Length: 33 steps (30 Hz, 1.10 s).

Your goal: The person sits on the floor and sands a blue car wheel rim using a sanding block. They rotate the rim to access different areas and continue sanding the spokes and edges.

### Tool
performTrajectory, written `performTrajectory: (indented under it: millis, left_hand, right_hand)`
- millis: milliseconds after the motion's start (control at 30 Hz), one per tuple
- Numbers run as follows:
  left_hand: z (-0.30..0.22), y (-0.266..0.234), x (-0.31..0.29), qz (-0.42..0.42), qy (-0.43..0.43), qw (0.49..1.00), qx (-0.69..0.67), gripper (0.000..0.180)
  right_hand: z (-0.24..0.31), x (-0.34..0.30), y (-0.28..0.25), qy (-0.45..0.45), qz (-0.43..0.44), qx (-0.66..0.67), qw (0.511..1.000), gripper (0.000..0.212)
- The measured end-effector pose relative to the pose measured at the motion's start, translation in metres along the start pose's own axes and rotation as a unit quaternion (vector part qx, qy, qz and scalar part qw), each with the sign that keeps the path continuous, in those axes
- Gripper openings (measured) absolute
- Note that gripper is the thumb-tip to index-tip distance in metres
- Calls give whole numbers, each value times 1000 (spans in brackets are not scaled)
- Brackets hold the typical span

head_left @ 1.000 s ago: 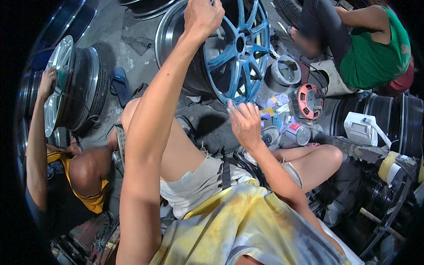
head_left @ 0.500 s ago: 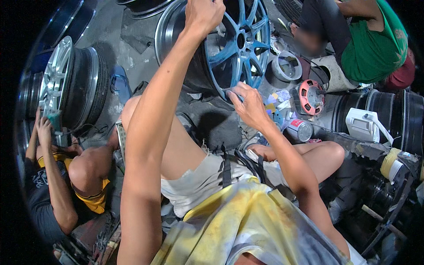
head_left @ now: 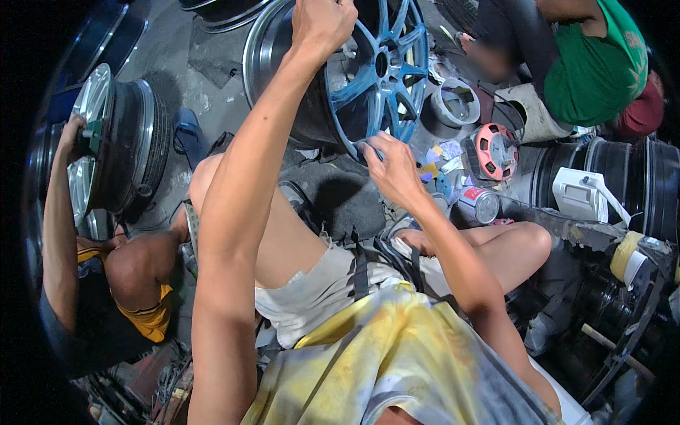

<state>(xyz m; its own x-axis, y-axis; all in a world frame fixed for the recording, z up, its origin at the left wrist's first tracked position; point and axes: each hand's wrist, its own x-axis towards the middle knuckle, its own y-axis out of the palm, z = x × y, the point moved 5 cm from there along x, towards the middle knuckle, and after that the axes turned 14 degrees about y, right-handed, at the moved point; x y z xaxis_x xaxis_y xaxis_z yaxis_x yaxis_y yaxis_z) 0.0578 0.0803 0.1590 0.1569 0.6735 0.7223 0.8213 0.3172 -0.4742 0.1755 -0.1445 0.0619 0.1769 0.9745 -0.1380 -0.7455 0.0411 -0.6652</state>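
Observation:
A blue-spoked wheel rim (head_left: 382,66) with a dark barrel stands on edge in front of me, its face turned to the right. My left hand (head_left: 324,25) is closed at the rim's upper edge, its fingertips partly cut off by the frame's top. Low on the same rim, my right hand (head_left: 394,168) has its fingers bent and pressed together against the lip. Something small and greyish shows at those fingertips, too small to name. Dark cloth-like material (head_left: 340,198) lies below the rim, between my legs.
At left, a co-worker's hand (head_left: 74,138) holds a dark block against a silver wheel (head_left: 92,177). A person in a green top (head_left: 591,71) sits at far right. Nearby are a grey bucket (head_left: 455,103), a red round reel (head_left: 496,152), a can (head_left: 479,205) and a blue sandal (head_left: 187,134).
My right hand's fingers have drawn closer together at the rim's lower lip. My left hand stays at the top. The co-worker's arm at left has risen along the silver wheel.

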Motion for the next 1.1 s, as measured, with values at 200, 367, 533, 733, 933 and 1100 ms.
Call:
performTrajectory:
  millis: [200, 367, 533, 733, 933, 1100]
  left_hand:
    - [1, 5, -1, 37, -36, 999, 5, 24]
    - [6, 9, -2, 7, 23, 1000, -6, 26]
    - [8, 7, -6, 17, -1, 1000, 11, 26]
    - [3, 6, -1, 16, 9, 1000, -22, 28]
    - [11, 1, -1, 36, -26, 999, -20, 28]
    - [19, 0, 0, 35, 10, 999, 19, 32]
  right_hand:
    - [-2, -7, -7, 10, 9, 31, 999, 21]
    - [-2, 1, -1, -36, -13, -12, 999, 18]
    - [-9, -19, -7, -37, 2, 49, 998, 14]
    - [-21, -46, -5, -65, -35, 19, 997, 16]
    - [-84, -55, -18, 132, 16, 189, 973, 34]
    - [-99, -41, -21, 211, 44, 259, 942, 31]
